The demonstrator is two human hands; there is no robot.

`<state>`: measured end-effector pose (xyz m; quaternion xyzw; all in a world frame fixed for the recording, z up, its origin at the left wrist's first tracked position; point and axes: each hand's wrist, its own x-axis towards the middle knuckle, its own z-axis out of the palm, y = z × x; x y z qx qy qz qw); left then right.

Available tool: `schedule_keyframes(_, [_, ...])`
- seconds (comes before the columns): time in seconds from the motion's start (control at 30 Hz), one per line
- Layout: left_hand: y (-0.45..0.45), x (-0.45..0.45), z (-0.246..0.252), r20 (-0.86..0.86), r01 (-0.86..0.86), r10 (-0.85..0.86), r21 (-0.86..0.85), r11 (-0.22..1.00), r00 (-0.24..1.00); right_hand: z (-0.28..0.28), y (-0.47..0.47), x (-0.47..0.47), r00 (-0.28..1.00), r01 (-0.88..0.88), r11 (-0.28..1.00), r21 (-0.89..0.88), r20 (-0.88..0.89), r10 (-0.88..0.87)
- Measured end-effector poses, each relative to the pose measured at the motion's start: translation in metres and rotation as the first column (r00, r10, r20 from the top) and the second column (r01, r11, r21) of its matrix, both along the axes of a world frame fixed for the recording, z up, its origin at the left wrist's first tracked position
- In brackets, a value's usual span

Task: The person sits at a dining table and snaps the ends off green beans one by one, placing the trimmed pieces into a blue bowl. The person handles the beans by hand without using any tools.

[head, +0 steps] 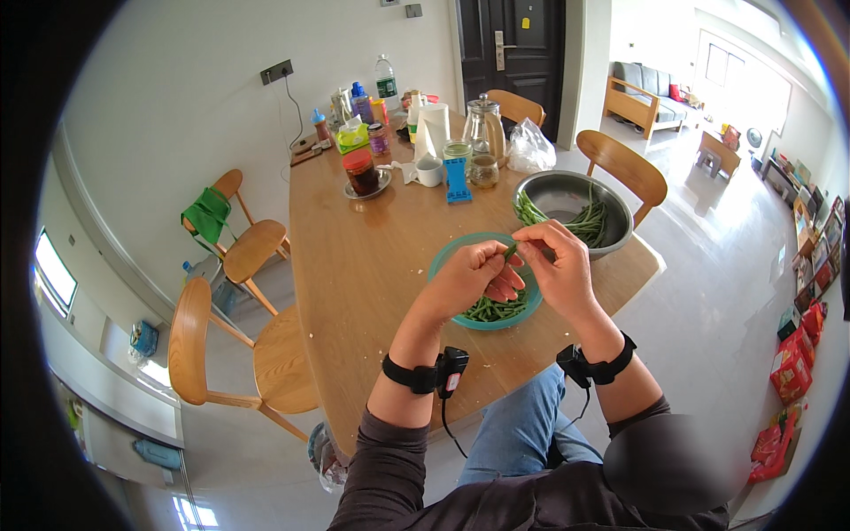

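Observation:
Above a teal plastic bowl (441, 257), my left hand (468, 273) grips short pieces of green bean (510, 251) between thumb and fingers. My right hand (558, 265) pinches the upper end of the same beans with thumb and forefinger. Short bean pieces (493, 309) lie in the teal bowl, partly hidden by my hands. Just beyond my right hand stands a stainless steel bowl (623, 222). Long whole green beans (588, 222) rest along its sides.
At the table's (358, 265) far end are a red-lidded jar (360, 174), a white mug (429, 172), a blue packet (457, 180), a glass pitcher (483, 126) and a plastic bag (531, 147). Wooden chairs (285, 358) stand along the left side. Small white crumbs dot the tabletop.

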<state>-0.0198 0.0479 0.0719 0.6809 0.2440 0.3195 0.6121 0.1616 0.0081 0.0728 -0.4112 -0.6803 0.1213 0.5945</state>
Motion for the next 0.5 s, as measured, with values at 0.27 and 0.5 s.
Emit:
schedule_keyframes(0.27, [-0.0019,-0.0028,0.0040,-0.047,-0.012,0.012,-0.005,1.000,0.999,0.0039,-0.0023,0.0011,0.999,-0.013,1.000,0.005,0.047,0.013])
schedule_keyframes(0.5, [0.0001,-0.0012,0.0000,-0.045,-0.027,0.029,0.039,0.999,0.999,0.0056,-0.0022,0.0044,0.996,-0.022,1.000,-0.013,0.090,0.023])
